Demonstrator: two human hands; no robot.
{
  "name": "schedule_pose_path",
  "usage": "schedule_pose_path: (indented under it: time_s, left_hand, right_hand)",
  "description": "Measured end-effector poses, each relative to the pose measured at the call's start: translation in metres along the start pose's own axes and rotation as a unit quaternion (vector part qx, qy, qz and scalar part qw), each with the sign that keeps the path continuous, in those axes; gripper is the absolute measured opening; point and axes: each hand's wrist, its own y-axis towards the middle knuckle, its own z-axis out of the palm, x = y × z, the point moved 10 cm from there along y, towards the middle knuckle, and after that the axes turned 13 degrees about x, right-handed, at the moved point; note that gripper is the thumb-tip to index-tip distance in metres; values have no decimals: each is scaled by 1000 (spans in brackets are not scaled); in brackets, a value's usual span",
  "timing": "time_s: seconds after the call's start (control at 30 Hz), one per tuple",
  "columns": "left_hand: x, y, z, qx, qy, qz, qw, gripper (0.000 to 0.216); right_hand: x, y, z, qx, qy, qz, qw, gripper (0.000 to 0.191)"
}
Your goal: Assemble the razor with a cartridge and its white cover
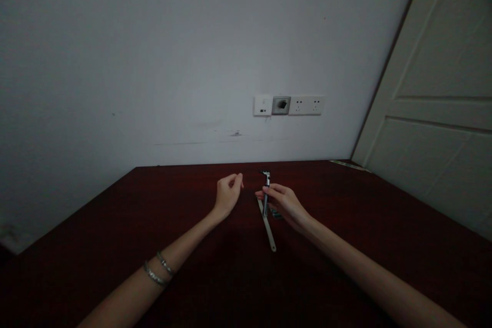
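Here the right hand (282, 201) pinches a small upright metal tool (266, 188) above a pale strip (268, 228) on the worktop (115, 225); the left hand (227, 193) hovers loosely curled, empty.

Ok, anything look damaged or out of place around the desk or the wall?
Yes: in the wall socket row, one grey panel has a dark hole, as if its cover is missing. The right hand holds a small metal tool upright.

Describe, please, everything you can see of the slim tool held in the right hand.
The slim tool looks like metal, silver with a dark head at its top end. It stands nearly upright above the dark red table, pinched partway up by the right hand. A pale flat strip lies on the table below; whether they join is unclear.
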Motion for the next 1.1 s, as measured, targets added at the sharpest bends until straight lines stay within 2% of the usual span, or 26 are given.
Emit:
schedule_pose_path:
  time_s: [0.03,0.1,0.2,0.33,0.47,0.53,0.67,0.83,0.97,1.1]
  left_hand:
    - [10,6,2,9,-68,-34,997,36]
    - [31,14,15,32,-213,-107,971,31]
    - [52,18,50,95,-390,-193,895,33]
    - [59,13,87,151,-510,-255,807,41]
    - [59,6,101,139,-587,-284,745,41]
    - [59,3,101,112,-610,-285,731,41]
    - [61,-1,100,80,-626,-286,721,43]
    - [62,-7,111,108,-636,-303,702,47]
    - [58,-9,119,139,-648,-298,687,52]
    - [53,-9,118,145,-653,-282,688,54]
  right_hand:
    - [-4,-1,1,3,13,10,1000,23]
    - [-11,-4,6,10,32,30,999,24]
    - [-22,-8,14,22,43,48,998,25]
    - [-36,-12,25,27,46,70,996,28]
    - [-47,-15,37,28,67,85,994,31]
    - [-49,-16,42,33,85,88,992,30]
    - [-56,-19,46,33,102,126,986,30]
    - [-67,-19,46,52,101,168,979,43]
    - [-74,-20,40,27,87,183,979,44]
    - [-71,-21,38,9,100,174,980,45]
